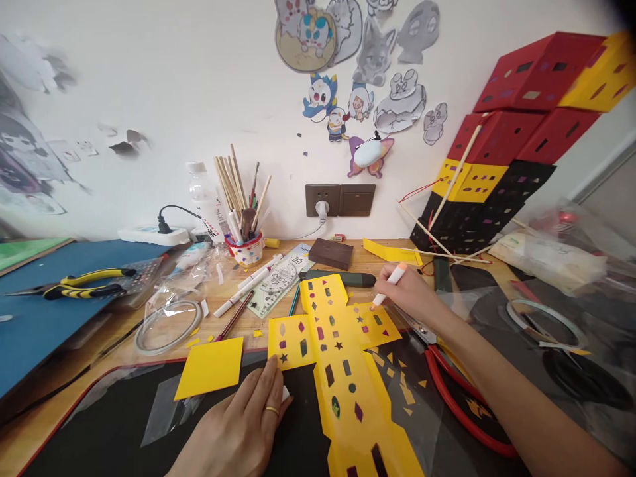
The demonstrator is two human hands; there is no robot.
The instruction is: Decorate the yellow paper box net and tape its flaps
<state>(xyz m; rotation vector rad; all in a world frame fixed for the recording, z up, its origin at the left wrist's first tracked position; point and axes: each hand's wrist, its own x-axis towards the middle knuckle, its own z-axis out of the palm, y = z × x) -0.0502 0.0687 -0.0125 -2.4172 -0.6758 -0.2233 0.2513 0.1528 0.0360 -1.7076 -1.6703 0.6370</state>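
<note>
A flat yellow card box template (322, 397), with cut-out shapes and coloured patches, lies across the dark mat. My right hand (405, 291) is closed around a white marker (390, 283) with an orange end, its tip down on the template's right flap. My left hand (248, 411), with a ring on one finger, rests on the mat with a fingertip at the left flap's lower edge. Between its thumb and fingers pokes out a small white object (285, 393), mostly hidden. A plain yellow card square (211, 368) lies left of that hand.
Red-handled scissors (447, 384) and yellow scraps (405, 387) lie right of the template. Behind stand a cup of sticks (244, 248) and a dark box (331, 252). A stack of red, yellow and black boxes (497, 146) rises at right. Pliers (84, 285) lie left.
</note>
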